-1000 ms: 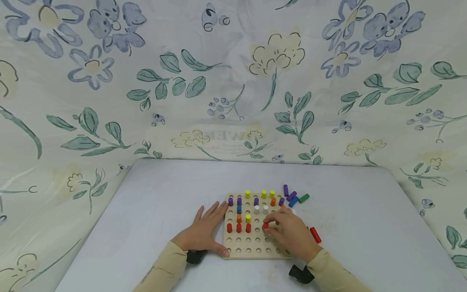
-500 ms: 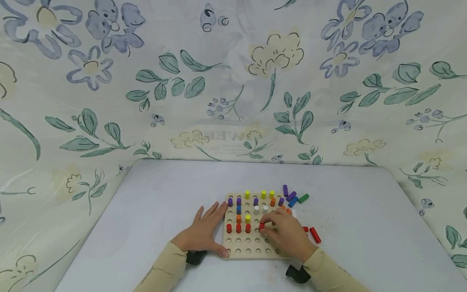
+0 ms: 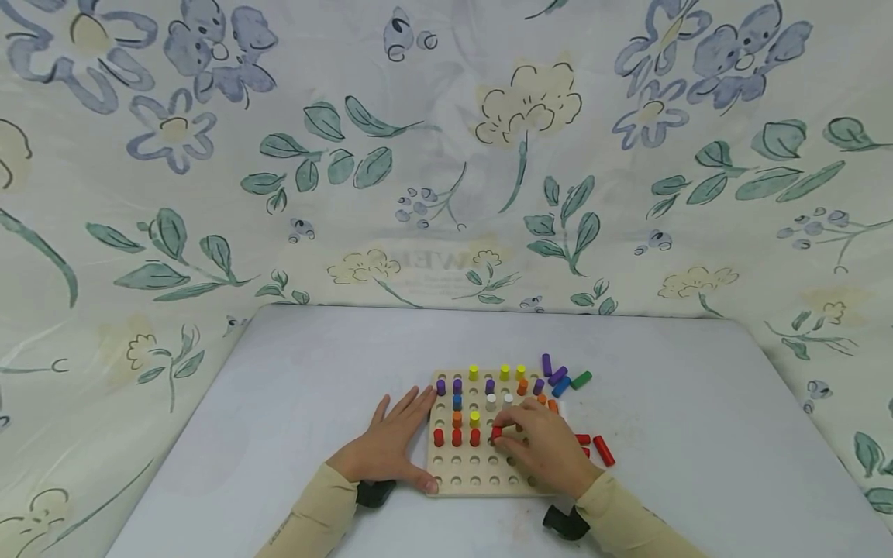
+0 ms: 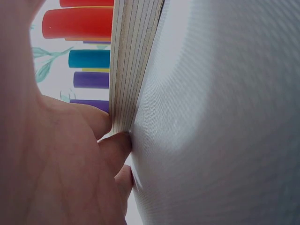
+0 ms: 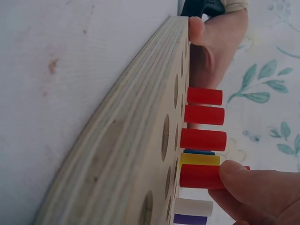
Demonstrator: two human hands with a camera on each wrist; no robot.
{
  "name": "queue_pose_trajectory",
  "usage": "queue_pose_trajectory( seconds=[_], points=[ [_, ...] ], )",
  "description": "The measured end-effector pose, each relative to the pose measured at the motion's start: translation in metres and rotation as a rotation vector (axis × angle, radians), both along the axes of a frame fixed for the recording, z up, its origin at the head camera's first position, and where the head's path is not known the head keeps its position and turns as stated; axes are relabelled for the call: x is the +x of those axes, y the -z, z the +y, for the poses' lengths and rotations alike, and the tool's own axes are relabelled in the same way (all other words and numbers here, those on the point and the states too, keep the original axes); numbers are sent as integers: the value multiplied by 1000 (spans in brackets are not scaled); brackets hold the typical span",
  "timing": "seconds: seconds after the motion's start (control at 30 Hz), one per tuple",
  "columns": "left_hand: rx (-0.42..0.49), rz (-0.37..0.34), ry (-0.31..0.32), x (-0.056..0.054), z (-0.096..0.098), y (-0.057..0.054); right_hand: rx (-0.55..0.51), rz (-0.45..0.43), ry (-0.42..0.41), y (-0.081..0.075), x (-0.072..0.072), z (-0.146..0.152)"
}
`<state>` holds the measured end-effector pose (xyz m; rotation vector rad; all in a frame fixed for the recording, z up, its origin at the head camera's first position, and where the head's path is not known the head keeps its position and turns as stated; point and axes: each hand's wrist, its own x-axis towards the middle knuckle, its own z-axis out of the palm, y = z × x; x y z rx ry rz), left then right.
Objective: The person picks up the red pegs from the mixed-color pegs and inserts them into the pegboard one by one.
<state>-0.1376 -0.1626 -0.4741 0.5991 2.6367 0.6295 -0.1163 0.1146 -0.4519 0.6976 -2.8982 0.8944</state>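
A wooden pegboard (image 3: 481,486) with rows of round holes lies on the white table. My right hand (image 3: 547,446) pinches a red peg (image 5: 200,176) between thumb and fingers; its lower end is right at the board's surface, in line with a row of three standing red pegs (image 3: 456,438). My left hand (image 3: 391,442) lies with spread, straight fingers against the board's left side, its thumb at the near left corner. In the left wrist view its fingertips touch the plywood edge (image 4: 129,61). Purple, blue, orange, yellow and white pegs stand in the farther rows.
Loose red pegs (image 3: 603,450) lie right of the board, partly behind my right hand. Purple, blue and green pegs (image 3: 581,380) lie off its far right corner. A floral cloth (image 3: 446,194) hangs behind the table.
My right hand has moved slightly left with the red peg, bringing it nearer the three standing red pegs. The left hand stays in place.
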Motion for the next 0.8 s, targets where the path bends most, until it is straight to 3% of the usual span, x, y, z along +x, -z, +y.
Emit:
queue_pose_trajectory(
  seconds=[0.8],
  points=[
    [-6, -7, -8, 0, 1, -2, 30, -50, -19, 6, -3, -4]
  ],
)
